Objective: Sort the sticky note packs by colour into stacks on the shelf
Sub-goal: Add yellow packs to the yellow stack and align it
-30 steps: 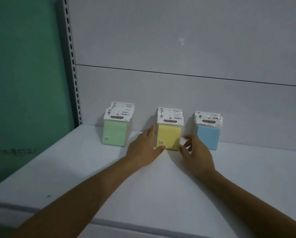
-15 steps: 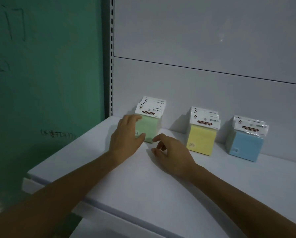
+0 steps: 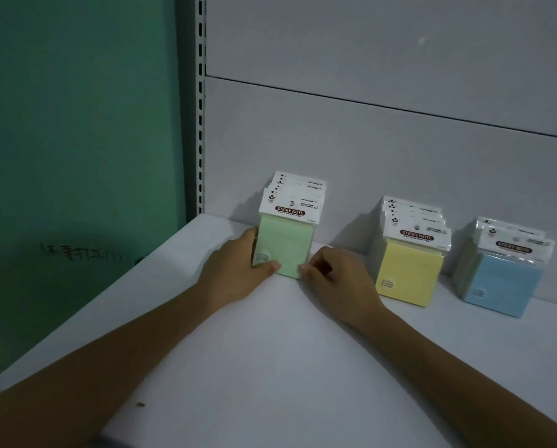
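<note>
Both left hand (image 3: 235, 270) and right hand (image 3: 338, 276) are clamped on the green stack (image 3: 287, 244); its upright packs could be toppled across the shelf (image 3: 270, 350) by uneven squeezing.

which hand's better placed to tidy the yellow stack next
Probably the right. The right hand touches the right edge of the green stack, the side nearest the yellow stack. The left hand holds its left side and would have to cross over it.

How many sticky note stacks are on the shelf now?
3: green stack at left, between left hand and right hand; yellow stack in the middle; blue stack at right.
</note>
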`<state>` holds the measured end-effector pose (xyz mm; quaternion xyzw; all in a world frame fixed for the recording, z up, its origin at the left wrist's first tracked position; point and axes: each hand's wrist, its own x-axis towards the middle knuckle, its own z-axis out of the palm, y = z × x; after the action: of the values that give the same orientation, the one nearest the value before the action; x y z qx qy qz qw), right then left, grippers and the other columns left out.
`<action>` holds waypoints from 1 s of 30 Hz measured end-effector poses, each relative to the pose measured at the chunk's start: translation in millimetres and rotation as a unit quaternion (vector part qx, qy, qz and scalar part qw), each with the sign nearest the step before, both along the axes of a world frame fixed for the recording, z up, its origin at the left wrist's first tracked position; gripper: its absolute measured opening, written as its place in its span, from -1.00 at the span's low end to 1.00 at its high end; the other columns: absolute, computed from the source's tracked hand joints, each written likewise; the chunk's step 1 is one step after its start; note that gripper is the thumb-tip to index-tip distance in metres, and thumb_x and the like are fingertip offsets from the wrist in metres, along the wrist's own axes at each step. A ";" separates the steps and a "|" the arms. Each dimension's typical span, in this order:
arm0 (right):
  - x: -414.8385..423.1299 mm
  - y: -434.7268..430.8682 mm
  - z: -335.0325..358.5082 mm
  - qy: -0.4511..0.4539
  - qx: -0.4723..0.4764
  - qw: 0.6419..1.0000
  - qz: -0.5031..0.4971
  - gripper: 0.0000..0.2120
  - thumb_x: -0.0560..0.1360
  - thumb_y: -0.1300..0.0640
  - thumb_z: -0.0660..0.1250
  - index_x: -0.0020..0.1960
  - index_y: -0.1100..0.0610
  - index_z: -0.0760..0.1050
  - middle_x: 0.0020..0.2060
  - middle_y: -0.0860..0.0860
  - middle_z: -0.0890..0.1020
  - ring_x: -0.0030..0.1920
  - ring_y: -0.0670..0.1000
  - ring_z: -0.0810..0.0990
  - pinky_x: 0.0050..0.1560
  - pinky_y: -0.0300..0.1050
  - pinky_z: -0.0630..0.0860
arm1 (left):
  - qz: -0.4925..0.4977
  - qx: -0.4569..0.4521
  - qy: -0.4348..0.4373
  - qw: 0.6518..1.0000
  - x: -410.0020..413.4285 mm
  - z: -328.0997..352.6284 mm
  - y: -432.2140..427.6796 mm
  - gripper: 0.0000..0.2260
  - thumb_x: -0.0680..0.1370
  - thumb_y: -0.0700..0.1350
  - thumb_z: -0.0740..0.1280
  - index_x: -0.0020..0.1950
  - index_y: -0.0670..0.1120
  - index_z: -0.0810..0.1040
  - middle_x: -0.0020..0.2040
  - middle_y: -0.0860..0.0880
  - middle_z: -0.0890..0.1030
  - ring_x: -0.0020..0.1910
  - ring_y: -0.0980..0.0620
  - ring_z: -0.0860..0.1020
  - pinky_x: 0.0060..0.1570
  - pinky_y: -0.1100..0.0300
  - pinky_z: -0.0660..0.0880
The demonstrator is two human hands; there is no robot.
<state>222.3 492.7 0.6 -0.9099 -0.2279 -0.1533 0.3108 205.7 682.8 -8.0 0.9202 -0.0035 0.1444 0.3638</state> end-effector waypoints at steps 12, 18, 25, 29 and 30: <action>-5.6 -2.7 -2.1 -0.041 -0.004 0.999 -0.013 -0.79 0.48 0.03 0.29 -0.26 0.08 0.35 -0.38 -0.04 0.49 -0.30 0.02 0.46 -0.33 -0.11 0.34 | 0.023 -0.111 -0.054 0.992 -0.6 2.8 -2.7 -0.16 0.40 0.01 0.47 0.52 -0.04 0.04 0.48 -0.04 0.27 0.43 -0.03 0.27 0.40 -0.03 0.27; -23.8 -26.0 12.6 -0.022 -0.011 0.998 0.053 -0.84 0.51 0.03 0.28 -0.17 0.10 0.42 -0.28 -0.05 0.55 -0.21 0.02 0.52 -0.18 -0.01 0.49 | 0.015 0.243 -0.319 0.916 -33.2 23.5 -36.3 -0.37 0.44 -0.05 0.39 0.44 -0.12 0.22 0.51 -0.14 0.20 0.45 -0.11 0.23 0.35 -0.02 0.28; -59.3 -174.7 12.6 -0.029 -0.031 0.999 0.030 -0.85 0.51 -0.05 0.27 -0.14 0.02 0.46 -0.25 -0.07 0.60 -0.21 -0.03 0.55 -0.17 0.01 0.54 | -0.131 0.040 -0.303 0.943 -41.9 24.1 -199.0 -0.42 0.48 -0.08 0.31 0.46 -0.08 0.19 0.52 -0.01 0.15 0.50 0.07 0.12 0.42 0.35 0.08; -39.8 -254.3 5.2 0.046 0.009 0.997 -0.056 -0.85 0.51 0.06 0.31 -0.13 0.15 0.47 -0.18 0.00 0.62 -0.13 0.06 0.57 -0.11 0.03 0.56 | -0.151 -0.074 -0.154 0.974 -33.6 6.9 -304.4 -0.29 0.48 -0.13 0.37 0.52 -0.08 0.05 0.56 -0.02 -0.07 0.51 0.09 -0.07 0.32 0.55 -0.02; -32.6 -269.3 6.1 0.048 0.036 0.995 -0.080 -0.84 0.50 0.08 0.33 -0.15 0.17 0.45 -0.22 -0.01 0.60 -0.17 0.05 0.56 -0.17 -0.03 0.54 | -0.137 -0.092 -0.121 0.979 -26.4 7.3 -322.3 -0.26 0.48 -0.11 0.38 0.52 -0.09 0.00 0.56 -0.04 -0.10 0.51 0.07 -0.06 0.38 0.44 0.05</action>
<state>189.6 223.4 6.7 -0.9197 -0.1337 -0.1418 0.3409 179.3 360.5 -0.6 0.8494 -0.1604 0.2026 0.4602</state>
